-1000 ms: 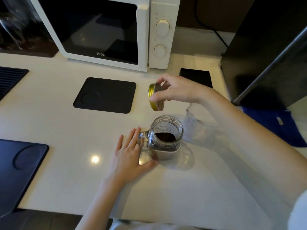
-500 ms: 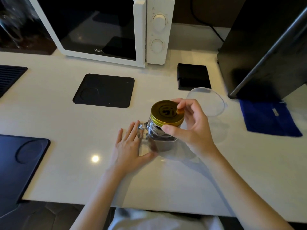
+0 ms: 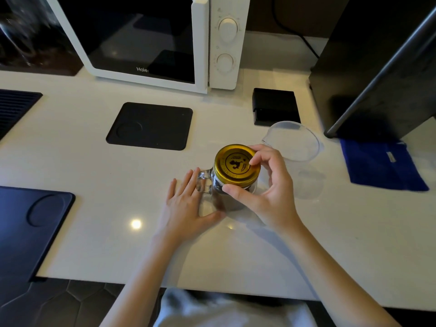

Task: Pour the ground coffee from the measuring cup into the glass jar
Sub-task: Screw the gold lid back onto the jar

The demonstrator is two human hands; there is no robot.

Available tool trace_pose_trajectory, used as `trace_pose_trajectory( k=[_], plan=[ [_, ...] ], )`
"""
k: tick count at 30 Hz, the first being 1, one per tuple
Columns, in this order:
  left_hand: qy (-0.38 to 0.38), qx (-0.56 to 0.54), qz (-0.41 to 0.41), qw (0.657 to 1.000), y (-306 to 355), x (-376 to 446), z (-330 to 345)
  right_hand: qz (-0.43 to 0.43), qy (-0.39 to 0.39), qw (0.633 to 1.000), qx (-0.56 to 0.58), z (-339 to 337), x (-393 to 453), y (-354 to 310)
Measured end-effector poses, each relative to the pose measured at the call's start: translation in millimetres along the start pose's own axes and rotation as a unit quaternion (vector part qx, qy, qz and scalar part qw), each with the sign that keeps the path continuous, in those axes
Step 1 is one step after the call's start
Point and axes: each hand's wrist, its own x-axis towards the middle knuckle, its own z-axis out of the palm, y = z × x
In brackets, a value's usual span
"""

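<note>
A glass jar (image 3: 220, 197) with a handle stands on the white counter, dark ground coffee showing through its wall. A gold lid (image 3: 236, 164) sits flat on its mouth. My right hand (image 3: 266, 185) grips the lid's rim between thumb and fingers. My left hand (image 3: 188, 206) lies flat against the jar's handle side, thumb at the base, fingers spread. The clear measuring cup (image 3: 295, 147) stands just right of the jar and looks empty.
A white microwave (image 3: 165, 38) stands at the back. Black mats (image 3: 151, 126) (image 3: 30, 223) lie left of the jar, a small black box (image 3: 274, 106) behind it, a blue cloth (image 3: 382, 166) and a dark appliance (image 3: 377, 67) to the right.
My right hand carried the gold lid from above and behind the jar down onto its mouth. The left hand stayed against the jar. The measuring cup came into view as the arm moved.
</note>
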Motion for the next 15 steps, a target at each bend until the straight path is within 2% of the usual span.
trace_pose_trajectory(
  k=[4,7,9,12,15],
  plan=[
    [0.008,-0.006,0.0,1.0,-1,0,1,-0.012,0.042,0.998,-0.039,9,-5,-1],
    [0.006,-0.044,-0.003,0.999,0,0,-1,-0.007,0.04,0.997,-0.071,12,-5,-3],
    [0.0,-0.13,-0.018,0.991,0,1,-10,0.002,0.02,0.996,-0.082,10,-3,-3],
    [0.029,-0.33,-0.031,0.943,-1,3,-32,0.024,-0.023,0.996,-0.086,5,-1,-5],
    [0.071,-0.361,0.033,0.929,8,7,-49,0.031,-0.056,0.995,-0.082,0,0,-7]
  ],
)
